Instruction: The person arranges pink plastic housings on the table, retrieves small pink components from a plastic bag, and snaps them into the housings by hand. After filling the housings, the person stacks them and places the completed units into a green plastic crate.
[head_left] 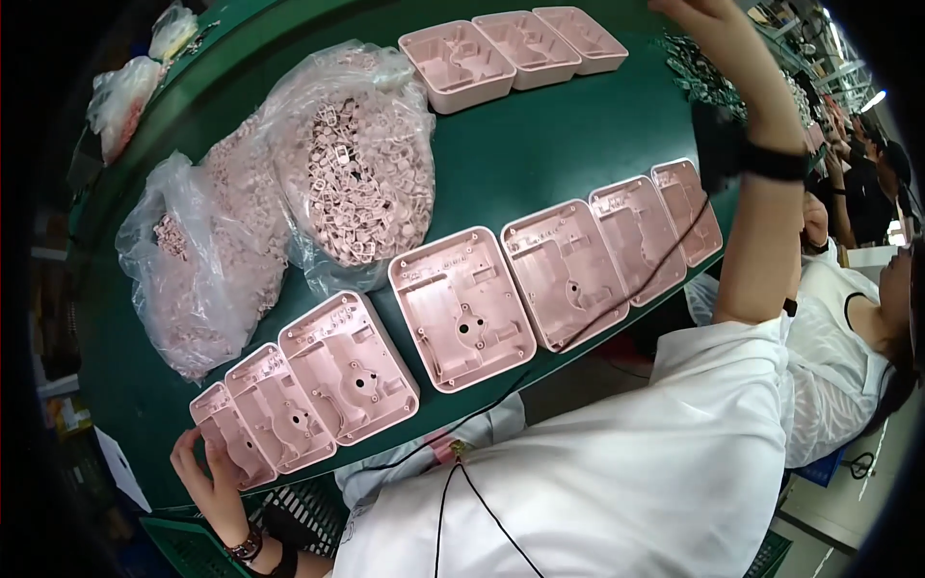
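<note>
At the lower left, my left hand [204, 477] grips the near edge of the endmost pink plastic casing [229, 433], thumb on one side and fingers on the other. Two more open pink casings, a middle one [289, 409] and a larger-looking one [352, 371], stand beside it in a row. Another casing [462, 308] lies face up in front of me. Stretched to the far right, my right hand [699, 8] is cut off by the upper edge, so its fingers are mostly hidden. It is nearest to a heap of small dark parts [708, 72].
Clear plastic bags of small pink parts [371, 193] lie on the green table [540, 144]. Three deeper pink casings [462, 72] stand at the back. More casings [568, 275] line the front right, a black cable crossing them. A co-worker [848, 356] sits at the right.
</note>
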Available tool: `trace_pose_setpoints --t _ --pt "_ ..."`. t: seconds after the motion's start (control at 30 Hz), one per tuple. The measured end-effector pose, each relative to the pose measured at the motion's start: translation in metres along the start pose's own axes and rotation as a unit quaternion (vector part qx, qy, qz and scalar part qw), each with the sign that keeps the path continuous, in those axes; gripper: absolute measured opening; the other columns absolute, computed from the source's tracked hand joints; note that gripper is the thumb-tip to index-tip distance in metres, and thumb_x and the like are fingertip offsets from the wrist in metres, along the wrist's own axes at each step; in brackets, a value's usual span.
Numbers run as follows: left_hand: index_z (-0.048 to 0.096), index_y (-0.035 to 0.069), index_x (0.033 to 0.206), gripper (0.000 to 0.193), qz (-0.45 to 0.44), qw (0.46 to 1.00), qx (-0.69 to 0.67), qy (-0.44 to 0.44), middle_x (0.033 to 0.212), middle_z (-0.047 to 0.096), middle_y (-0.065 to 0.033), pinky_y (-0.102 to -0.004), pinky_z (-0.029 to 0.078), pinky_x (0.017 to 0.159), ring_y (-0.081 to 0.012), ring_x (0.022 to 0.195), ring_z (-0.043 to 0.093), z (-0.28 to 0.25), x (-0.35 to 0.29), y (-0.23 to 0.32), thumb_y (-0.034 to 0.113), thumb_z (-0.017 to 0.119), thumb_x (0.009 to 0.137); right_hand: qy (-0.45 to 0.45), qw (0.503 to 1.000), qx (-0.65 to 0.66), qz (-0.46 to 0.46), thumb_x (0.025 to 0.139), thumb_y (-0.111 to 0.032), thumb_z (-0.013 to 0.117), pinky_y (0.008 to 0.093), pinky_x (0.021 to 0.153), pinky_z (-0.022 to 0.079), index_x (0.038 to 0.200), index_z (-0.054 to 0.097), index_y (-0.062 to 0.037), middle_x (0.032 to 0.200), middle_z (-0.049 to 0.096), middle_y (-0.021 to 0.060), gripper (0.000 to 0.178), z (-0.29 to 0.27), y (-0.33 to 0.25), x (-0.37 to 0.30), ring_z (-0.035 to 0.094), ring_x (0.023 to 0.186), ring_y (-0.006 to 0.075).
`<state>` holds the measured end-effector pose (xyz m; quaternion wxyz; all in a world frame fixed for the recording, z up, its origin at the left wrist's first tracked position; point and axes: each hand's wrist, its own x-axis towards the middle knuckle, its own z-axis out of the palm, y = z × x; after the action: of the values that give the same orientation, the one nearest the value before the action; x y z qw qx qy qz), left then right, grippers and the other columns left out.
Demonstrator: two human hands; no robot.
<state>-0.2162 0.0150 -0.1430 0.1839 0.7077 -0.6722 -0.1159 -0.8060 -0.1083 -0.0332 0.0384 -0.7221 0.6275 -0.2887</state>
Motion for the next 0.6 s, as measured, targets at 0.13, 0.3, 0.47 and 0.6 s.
trace_pose_setpoints --t 0.13,0.3,0.47,0.6 --pt "0.048 -0.001 0.108 0.028 0.007 1.0 0.015 0.015 0.114 0.044 -0.0146 -0.0324 0.034 0.089 -0.0253 0.106 0.044 0.013 -0.01 -0.017 0.02 0.048 0.089 -0.016 0.999 0.004 0.042 0.089 -0.024 0.051 0.0239 0.079 0.042 0.118 0.05 -0.0031 0.096 0.06 0.0081 0.036 -0.027 -0.064 -0.101 0.055 0.088 0.0142" --pt "0.049 0.0 0.108 0.027 0.067 0.991 0.049 0.103 0.115 0.044 -0.015 -0.0331 0.032 0.093 -0.0264 0.106 0.044 0.022 -0.007 -0.015 0.019 0.047 0.09 0.068 0.952 -0.121 0.274 0.089 -0.02 0.049 0.0277 0.075 0.043 0.12 0.047 -0.0039 0.096 0.058 0.0105 0.035 0.05 0.027 -0.189 0.054 0.086 0.0168" --pt "0.054 0.002 0.1 0.024 0.191 0.956 -0.213 -0.065 0.099 0.054 -0.0127 -0.0369 0.032 0.089 -0.0251 0.096 0.049 0.016 -0.025 0.104 0.014 0.058 0.079 0.142 0.943 -0.27 0.131 0.084 -0.013 0.054 0.031 0.077 0.043 0.116 0.048 -0.0026 0.094 0.055 0.0126 0.035 0.089 -0.02 -0.22 0.054 0.085 0.0253" --pt "0.056 0.007 0.096 0.028 0.386 0.91 -0.015 -0.148 0.094 0.056 -0.0069 -0.0409 0.026 0.088 -0.0227 0.095 0.049 0.018 -0.018 0.174 0.019 0.065 0.072 0.219 0.96 -0.174 0.022 0.075 -0.008 0.061 0.0351 0.075 0.04 0.1 0.056 -0.0018 0.089 0.056 0.0127 0.026 0.087 -0.102 -0.205 0.052 0.083 0.0297"
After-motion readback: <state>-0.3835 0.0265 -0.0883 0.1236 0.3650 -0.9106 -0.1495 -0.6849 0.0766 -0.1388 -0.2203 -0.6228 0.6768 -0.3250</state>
